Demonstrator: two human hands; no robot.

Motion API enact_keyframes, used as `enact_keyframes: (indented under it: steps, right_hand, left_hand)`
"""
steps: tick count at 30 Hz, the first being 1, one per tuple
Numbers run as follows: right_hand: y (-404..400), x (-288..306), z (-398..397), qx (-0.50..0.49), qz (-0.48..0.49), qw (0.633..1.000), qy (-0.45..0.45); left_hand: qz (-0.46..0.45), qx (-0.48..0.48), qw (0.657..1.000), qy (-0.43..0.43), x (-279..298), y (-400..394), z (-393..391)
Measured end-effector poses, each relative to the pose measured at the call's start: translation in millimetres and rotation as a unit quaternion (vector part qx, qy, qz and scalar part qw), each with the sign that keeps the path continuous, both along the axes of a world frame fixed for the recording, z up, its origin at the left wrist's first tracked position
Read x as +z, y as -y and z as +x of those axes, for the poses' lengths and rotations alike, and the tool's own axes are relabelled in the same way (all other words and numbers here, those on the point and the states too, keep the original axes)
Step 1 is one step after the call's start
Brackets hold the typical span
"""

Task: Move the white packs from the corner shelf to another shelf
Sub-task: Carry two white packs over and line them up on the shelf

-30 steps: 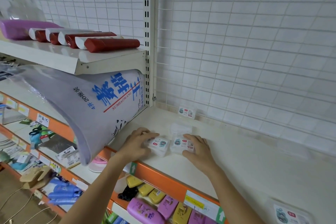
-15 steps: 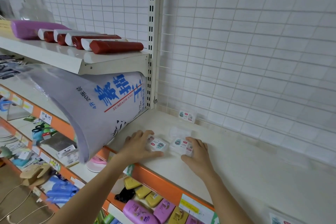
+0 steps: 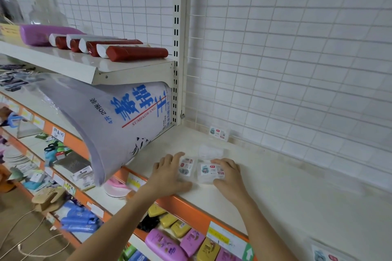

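Two small white packs with printed labels lie side by side on the cream corner shelf (image 3: 275,176). My left hand (image 3: 169,176) curls round the left pack (image 3: 186,166). My right hand (image 3: 229,178) grips the right pack (image 3: 210,171) from its right side. A clear, unlabelled pack (image 3: 210,151) lies just behind them. Another labelled white pack (image 3: 218,133) stands against the wire grid wall further back. One more labelled pack (image 3: 326,255) shows at the bottom right edge.
A big rolled plastic sheet (image 3: 118,121) with blue lettering juts out under the left upper shelf, close to my left hand. Red and white tubes (image 3: 135,53) lie on that upper shelf. Below the orange shelf edge (image 3: 191,212) sit purple and yellow soap packs.
Both hands have stayed on the two packs. The view has shifted a little, and my fingers have closed more tightly round the packs.
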State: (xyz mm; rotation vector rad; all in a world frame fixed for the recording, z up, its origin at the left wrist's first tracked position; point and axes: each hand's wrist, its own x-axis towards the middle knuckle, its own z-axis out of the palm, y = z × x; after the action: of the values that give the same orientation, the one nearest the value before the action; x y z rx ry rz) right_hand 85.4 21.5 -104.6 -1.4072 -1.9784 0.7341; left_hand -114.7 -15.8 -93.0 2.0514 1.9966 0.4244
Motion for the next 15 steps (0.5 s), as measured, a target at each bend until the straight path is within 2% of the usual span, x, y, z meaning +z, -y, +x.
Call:
enact_keyframes:
  steps: [2,10,12,15]
  right_hand:
    - [0.2,0.3,0.0,-0.001,-0.006,1.000,-0.001]
    - [1.4,1.1,-1.1,-0.014,-0.004,1.000,-0.012]
    - [0.9,1.5,-0.6,-0.035,-0.005,0.999,-0.022]
    - [0.1,1.0,0.1,-0.048,-0.006,0.999,-0.018]
  left_hand:
    - [-0.018,-0.001,0.999,0.030,5.6,-0.5,-3.5]
    - [-0.025,0.056,0.998,0.017,7.8,-5.3,0.8]
    - [-0.042,0.030,0.998,0.038,12.4,-9.4,-8.9]
    - [-0.062,-0.011,0.991,0.122,15.3,-10.2,-24.4]
